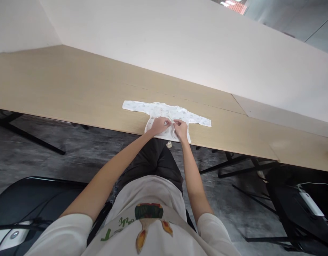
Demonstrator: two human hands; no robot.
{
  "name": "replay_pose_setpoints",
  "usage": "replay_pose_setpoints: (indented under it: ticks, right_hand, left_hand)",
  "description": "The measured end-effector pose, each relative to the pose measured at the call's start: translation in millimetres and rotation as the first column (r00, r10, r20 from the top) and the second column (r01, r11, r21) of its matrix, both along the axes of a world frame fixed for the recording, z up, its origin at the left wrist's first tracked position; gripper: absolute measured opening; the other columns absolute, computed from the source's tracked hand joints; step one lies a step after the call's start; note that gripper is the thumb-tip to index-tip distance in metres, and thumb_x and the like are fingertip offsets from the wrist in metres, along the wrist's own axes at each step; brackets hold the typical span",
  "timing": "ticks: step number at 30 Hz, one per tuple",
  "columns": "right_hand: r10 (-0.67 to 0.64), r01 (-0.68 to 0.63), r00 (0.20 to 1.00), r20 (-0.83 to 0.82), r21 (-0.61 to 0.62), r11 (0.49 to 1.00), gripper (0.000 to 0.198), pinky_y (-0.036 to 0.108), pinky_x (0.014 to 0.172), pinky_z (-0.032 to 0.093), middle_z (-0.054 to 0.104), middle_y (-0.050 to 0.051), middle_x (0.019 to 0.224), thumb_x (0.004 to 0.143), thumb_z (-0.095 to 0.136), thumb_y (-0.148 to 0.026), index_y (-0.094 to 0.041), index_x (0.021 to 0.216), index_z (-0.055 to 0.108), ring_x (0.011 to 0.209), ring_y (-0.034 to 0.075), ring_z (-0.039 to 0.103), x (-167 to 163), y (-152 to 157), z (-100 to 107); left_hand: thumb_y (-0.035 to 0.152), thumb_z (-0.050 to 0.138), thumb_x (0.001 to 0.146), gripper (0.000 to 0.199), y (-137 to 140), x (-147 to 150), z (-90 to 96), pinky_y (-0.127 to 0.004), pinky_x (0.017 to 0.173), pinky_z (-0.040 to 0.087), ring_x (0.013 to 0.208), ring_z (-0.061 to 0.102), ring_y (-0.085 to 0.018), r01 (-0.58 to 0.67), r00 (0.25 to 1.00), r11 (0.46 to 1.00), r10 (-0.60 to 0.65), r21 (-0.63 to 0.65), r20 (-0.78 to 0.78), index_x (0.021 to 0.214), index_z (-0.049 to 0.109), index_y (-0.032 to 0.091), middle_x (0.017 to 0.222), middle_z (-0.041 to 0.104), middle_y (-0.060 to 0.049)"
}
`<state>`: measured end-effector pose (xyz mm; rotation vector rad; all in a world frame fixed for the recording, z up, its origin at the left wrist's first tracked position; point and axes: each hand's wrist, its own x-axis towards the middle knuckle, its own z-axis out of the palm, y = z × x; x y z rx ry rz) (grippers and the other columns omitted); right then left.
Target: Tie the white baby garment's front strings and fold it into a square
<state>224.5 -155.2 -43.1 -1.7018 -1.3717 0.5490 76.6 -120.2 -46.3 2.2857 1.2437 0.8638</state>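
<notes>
A small white long-sleeved baby shirt (160, 107) with a faint print lies spread on the table, sleeves stretched out to both sides and its hem at the near edge. Over its front opening, my left hand (160, 125) pinches the shirt's edge between thumb and fingers. Just to the right, my right hand (180, 128) pinches the facing edge, its fingers closed. The fingertips of both hands nearly meet at the middle of the shirt front, where the cloth is slightly lifted. Whether a button or snap is between the fingers is too small to make out.
The long wooden table (73, 85) runs across the view, with a white partition (142, 39) behind it. A black chair (54, 195) stands at my left. Another black chair (289, 209) at the right carries a white device (310, 203) with a cable. Dark table legs (38, 135) show below.
</notes>
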Motion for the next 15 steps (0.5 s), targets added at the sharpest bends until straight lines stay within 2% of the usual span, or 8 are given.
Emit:
replay_pose_setpoints:
  ticks: [6, 11, 15]
  right_hand:
    - [0.055, -0.049, 0.988, -0.144, 0.045, 0.998, 0.039, 0.027, 0.073, 0.052, 0.074, 0.006, 0.088, 0.074, 0.057, -0.027, -0.015, 0.108, 0.070, 0.076, 0.017, 0.067, -1.0, 0.8, -3.4]
    - [0.100, -0.075, 0.964, -0.248, 0.107, 0.991, 0.039, 0.027, 0.067, 0.052, 0.074, 0.005, 0.082, 0.073, 0.062, -0.032, -0.017, 0.107, 0.070, 0.071, 0.018, 0.066, -0.2, 2.5, -6.6]
    - [0.125, -0.090, 0.956, -0.264, 0.142, 0.986, 0.041, 0.027, 0.064, 0.051, 0.074, 0.004, 0.080, 0.074, 0.062, -0.034, -0.017, 0.110, 0.068, 0.068, 0.017, 0.065, 0.4, 3.6, -8.7]
  left_hand:
    - [0.033, 0.056, 0.084, 0.025, 4.8, -3.0, -4.0, -0.030, 0.082, 0.049, 0.082, 0.065, -0.018, 0.057, 0.982, 0.997, -0.046, -0.056, 0.182, 0.094, 0.073, 0.018, 0.097, 0.075, -0.006]
    - [0.031, 0.055, 0.082, 0.023, 5.9, -3.9, -7.0, -0.030, 0.082, 0.051, 0.087, 0.067, -0.018, 0.107, 0.941, 0.992, -0.078, -0.072, 0.328, 0.089, 0.071, 0.016, 0.095, 0.074, -0.007]
    - [0.030, 0.056, 0.081, 0.019, 7.1, -4.2, -9.4, -0.030, 0.083, 0.051, 0.088, 0.067, -0.019, 0.116, 0.923, 0.991, -0.080, -0.072, 0.377, 0.086, 0.069, 0.017, 0.093, 0.074, -0.007]
